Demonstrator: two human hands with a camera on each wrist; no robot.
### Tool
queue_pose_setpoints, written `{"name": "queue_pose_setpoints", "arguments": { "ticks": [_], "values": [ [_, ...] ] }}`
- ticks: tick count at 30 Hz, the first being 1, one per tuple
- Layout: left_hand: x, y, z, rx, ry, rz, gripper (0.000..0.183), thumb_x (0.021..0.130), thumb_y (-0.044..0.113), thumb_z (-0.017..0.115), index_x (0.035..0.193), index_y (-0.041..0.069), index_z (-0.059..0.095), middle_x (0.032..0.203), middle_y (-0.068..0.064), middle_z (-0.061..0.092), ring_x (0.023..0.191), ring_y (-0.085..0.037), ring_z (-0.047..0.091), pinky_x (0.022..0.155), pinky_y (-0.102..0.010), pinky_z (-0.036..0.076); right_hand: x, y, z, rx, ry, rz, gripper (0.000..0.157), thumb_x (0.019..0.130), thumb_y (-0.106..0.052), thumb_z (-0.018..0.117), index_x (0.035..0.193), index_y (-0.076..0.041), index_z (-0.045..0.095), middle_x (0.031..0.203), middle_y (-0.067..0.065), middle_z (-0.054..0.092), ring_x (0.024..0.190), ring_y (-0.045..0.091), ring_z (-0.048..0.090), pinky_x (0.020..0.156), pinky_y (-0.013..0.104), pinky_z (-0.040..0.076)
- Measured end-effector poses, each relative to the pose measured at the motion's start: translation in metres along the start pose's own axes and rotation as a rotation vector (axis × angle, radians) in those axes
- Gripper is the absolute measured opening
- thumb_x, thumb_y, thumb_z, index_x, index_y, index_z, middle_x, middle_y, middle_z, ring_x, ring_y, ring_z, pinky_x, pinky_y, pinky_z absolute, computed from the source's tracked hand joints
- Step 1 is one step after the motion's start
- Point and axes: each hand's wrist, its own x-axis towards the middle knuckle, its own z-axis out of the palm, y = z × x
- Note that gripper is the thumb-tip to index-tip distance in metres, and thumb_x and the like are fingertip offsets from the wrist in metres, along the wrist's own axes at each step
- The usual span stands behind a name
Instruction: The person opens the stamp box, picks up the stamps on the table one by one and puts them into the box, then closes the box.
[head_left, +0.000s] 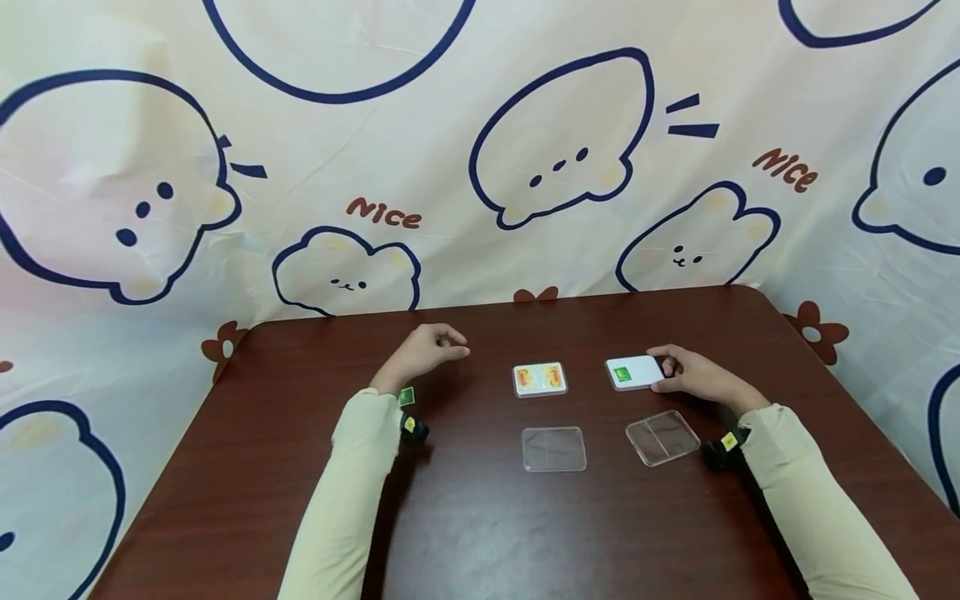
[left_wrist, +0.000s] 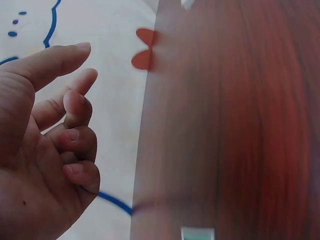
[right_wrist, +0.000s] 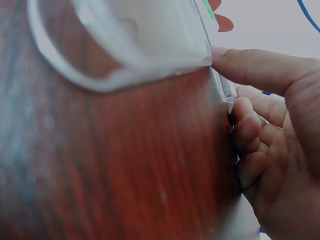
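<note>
In the head view my right hand (head_left: 696,377) pinches the right end of a clear plastic card case (head_left: 636,372), thumb at the near corner and index finger at the far one. A white card with a green picture lies inside it. The right wrist view has the thumb on the edge of the clear case (right_wrist: 221,82). My left hand (head_left: 426,357) hovers over the table's left side, holding nothing, its fingers loosely bent. To its right lies a second case (head_left: 540,380) with orange pictures on a white card. A small green square piece (head_left: 407,396) shows by the left wrist.
Two transparent lids lie nearer me on the brown table (head_left: 465,517): one square-on (head_left: 554,450), the other turned at an angle (head_left: 663,438), close to the right wrist. Behind the table hangs a white cloth (head_left: 337,158) with blue cartoon outlines.
</note>
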Motion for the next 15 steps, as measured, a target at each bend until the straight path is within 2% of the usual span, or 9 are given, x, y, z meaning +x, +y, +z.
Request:
{"name": "queue_pose_setpoints", "arguments": {
  "ticks": [15],
  "values": [
    [-0.041,-0.042,-0.026,-0.037,0.031,-0.103,0.033,0.088,0.031,0.07,0.112,0.008,0.066,0.077,-0.003,0.05,0.073,-0.019,0.046,0.065,-0.03,0.039,0.0,0.0,0.001,-0.016,0.002,0.0,0.066,0.086,-0.023,0.072,0.138,0.002,0.041,0.093,0.01,0.044,0.086,0.021,0.043,0.073,0.029,0.036]
  ]
}}
